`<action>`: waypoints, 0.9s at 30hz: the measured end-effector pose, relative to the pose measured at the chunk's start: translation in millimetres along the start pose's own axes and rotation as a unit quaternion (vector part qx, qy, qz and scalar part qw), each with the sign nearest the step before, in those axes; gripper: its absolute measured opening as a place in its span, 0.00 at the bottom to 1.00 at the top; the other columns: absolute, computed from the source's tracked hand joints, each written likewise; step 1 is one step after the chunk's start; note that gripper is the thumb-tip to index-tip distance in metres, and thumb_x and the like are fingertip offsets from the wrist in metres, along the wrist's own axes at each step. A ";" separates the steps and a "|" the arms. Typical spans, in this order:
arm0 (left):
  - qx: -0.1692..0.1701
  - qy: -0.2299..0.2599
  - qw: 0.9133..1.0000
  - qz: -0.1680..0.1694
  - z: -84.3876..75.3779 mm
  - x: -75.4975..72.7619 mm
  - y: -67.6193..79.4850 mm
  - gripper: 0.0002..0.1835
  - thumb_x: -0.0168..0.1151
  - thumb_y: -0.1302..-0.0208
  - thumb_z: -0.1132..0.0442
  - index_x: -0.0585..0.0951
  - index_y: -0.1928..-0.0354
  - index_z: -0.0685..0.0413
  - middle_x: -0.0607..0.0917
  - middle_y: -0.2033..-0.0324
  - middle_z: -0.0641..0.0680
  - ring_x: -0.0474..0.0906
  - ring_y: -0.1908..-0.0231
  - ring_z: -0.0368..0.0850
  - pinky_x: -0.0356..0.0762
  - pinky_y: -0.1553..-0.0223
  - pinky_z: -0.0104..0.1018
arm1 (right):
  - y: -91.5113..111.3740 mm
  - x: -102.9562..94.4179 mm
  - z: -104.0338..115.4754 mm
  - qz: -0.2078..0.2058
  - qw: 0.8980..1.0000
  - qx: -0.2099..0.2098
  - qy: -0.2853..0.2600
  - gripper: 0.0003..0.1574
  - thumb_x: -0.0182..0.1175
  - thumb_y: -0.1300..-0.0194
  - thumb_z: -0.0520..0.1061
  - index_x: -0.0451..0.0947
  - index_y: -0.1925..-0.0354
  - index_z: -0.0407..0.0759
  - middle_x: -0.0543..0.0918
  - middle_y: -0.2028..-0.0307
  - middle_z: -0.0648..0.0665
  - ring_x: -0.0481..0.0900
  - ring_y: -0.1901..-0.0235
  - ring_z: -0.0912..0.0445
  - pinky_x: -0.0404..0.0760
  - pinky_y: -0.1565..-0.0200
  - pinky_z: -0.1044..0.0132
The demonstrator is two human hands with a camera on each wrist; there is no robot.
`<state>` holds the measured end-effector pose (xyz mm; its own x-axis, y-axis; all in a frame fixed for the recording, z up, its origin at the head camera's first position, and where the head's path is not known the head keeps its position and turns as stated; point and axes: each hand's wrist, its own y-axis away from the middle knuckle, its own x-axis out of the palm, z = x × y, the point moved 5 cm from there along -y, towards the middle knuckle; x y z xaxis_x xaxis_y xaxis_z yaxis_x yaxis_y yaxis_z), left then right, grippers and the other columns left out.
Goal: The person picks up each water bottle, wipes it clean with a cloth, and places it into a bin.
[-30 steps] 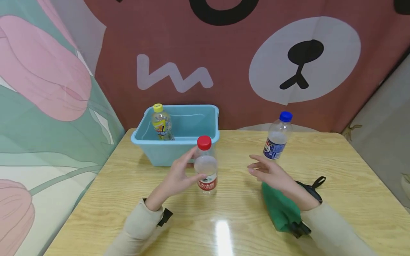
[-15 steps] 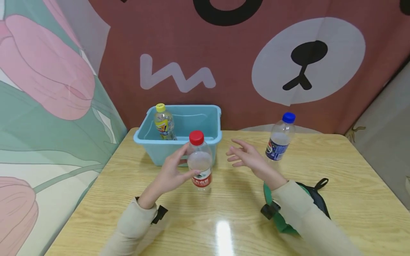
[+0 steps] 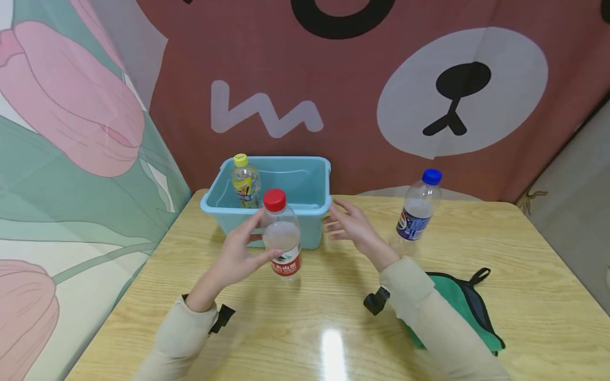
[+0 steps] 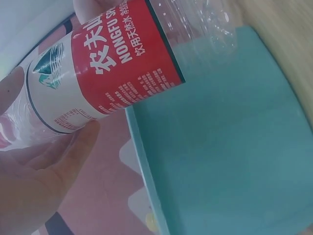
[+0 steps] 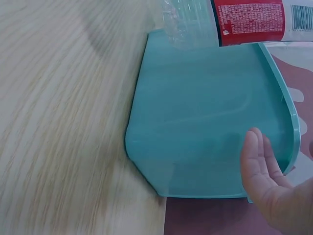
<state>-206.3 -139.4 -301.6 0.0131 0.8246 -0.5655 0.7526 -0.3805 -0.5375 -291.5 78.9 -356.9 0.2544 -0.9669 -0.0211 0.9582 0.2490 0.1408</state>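
- At the near side of the blue bin [image 3: 229,210], gripping the red-capped bottle [image 3: 282,233] upright in the left hand [image 3: 240,256], with the thumb across the label
- Carried leftward since a second ago, from before the right end of the bin's front wall to nearer its middle
- Hard to tell whether lifted or resting on the table [image 3: 524,264]
- Now beside the bin's near right corner with the right hand [image 3: 355,227], grasping nothing, with fingers loosely extended; a second ago, just in front of the blue-capped bottle [image 3: 419,206]
- Impossible to tell whether touching the bin with those fingers
- Unmoved inside the bin, toward the left: the yellow-capped bottle [image 3: 246,185]
- Likewise upright on the table, unmoved, but now well apart from the right hand: the blue-capped bottle
- Partly behind the right sleeve [image 3: 429,317], with more of its dark-edged side uncovered than earlier: the green cloth [image 3: 457,291]
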 end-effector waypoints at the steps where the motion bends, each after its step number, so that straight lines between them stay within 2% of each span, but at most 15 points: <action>1: 0.002 -0.003 1.000 -0.002 -0.1 -2.1 -0.3 0.43 0.73 0.58 0.71 0.63 0.37 0.63 0.78 0.54 0.59 0.75 0.53 0.51 0.79 0.60 0.40 | -1.3 0.9 0.0 -0.003 1.000 -0.001 -0.003 0.38 0.47 0.31 0.54 0.48 0.31 0.42 0.78 0.56 0.32 0.80 0.61 0.46 0.80 0.60 0.56; 8: -0.012 -0.001 1.000 -0.007 -4.1 -19.5 -4.0 0.40 0.72 0.57 0.72 0.64 0.39 0.58 0.77 0.52 0.57 0.74 0.53 0.49 0.79 0.59 0.41 | -5.1 7.0 1.7 -0.014 1.000 -0.003 -0.008 0.33 0.47 0.31 0.52 0.54 0.33 0.43 0.77 0.56 0.31 0.80 0.65 0.48 0.80 0.67 0.62; 10: -0.013 0.003 1.000 -0.009 -6.4 -25.3 -5.6 0.40 0.71 0.57 0.73 0.64 0.39 0.58 0.76 0.51 0.57 0.73 0.53 0.47 0.79 0.59 0.41 | -5.7 8.2 1.6 -0.018 1.000 0.001 -0.013 0.32 0.47 0.31 0.51 0.55 0.33 0.42 0.78 0.59 0.33 0.80 0.66 0.49 0.80 0.66 0.60; 15: 0.020 0.001 0.999 -0.033 -14.8 -43.5 -11.3 0.37 0.71 0.59 0.77 0.66 0.43 0.61 0.77 0.53 0.56 0.73 0.55 0.43 0.78 0.60 0.32 | -7.4 9.5 0.8 -0.025 0.999 0.004 -0.025 0.30 0.48 0.31 0.49 0.57 0.35 0.40 0.80 0.64 0.38 0.80 0.70 0.53 0.81 0.67 0.60; 18: 0.035 -0.012 0.998 -0.049 -20.8 -55.4 -16.0 0.36 0.70 0.60 0.78 0.68 0.44 0.63 0.78 0.55 0.56 0.74 0.57 0.41 0.78 0.61 0.28 | -8.1 9.4 0.1 -0.025 0.999 0.003 -0.025 0.31 0.49 0.31 0.49 0.57 0.34 0.40 0.81 0.65 0.38 0.80 0.71 0.54 0.81 0.69 0.63; 23: 0.022 -0.043 0.997 -0.062 -25.9 -72.3 -24.8 0.38 0.70 0.59 0.77 0.66 0.42 0.61 0.79 0.58 0.56 0.74 0.58 0.37 0.76 0.62 0.23 | -8.2 9.2 -0.4 -0.021 1.000 0.004 -0.020 0.30 0.48 0.31 0.49 0.58 0.35 0.40 0.79 0.60 0.32 0.80 0.70 0.53 0.81 0.67 0.60; 27: 0.019 -0.049 0.996 -0.071 -28.0 -81.5 -35.3 0.38 0.69 0.57 0.77 0.65 0.41 0.62 0.78 0.55 0.57 0.75 0.57 0.38 0.75 0.62 0.21 | -8.4 8.5 -0.2 -0.022 1.000 0.003 -0.018 0.30 0.48 0.31 0.48 0.58 0.35 0.40 0.80 0.60 0.32 0.80 0.70 0.53 0.81 0.64 0.57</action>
<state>-215.5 -181.4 -219.0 -0.1564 0.8274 -0.5394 0.7168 -0.2806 -0.6383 -297.3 68.7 -358.5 0.2068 -0.9783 0.0089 0.9676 0.2059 0.1459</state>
